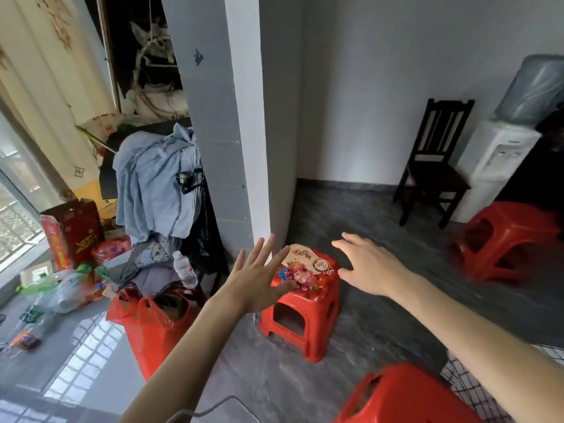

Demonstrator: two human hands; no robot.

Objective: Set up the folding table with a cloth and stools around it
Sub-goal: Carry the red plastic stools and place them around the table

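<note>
Item: red plastic stool (pixel 300 303), low, standing on the dark grey marbled floor (pixel 381 300) beside a grey-and-white pillar (pixel 232 117); seat carries a floral sticker with a cream panel of ornate script, too blurred to read. Left hand (pixel 258 277): fingers spread and straight, grip open, holding nothing, at the stool's left edge. Right hand (pixel 369 265): fingers extended, grip open, holding nothing, just right of the seat. Second red stool (pixel 506 242) at right, well apart, near a dark wooden chair (pixel 433 160) against the pale wall. Third red stool (pixel 409 395) at the bottom edge, partly cut off. White water dispenser (pixel 494 166) with upturned bottle, far right. Left side: blue cloth (pixel 152 181) draped over piled items, clear plastic bottle (pixel 184 270) with red-and-white label, red plastic bag (pixel 152 322), red cartons (pixel 73 230) with yellow characters, illegible.
</note>
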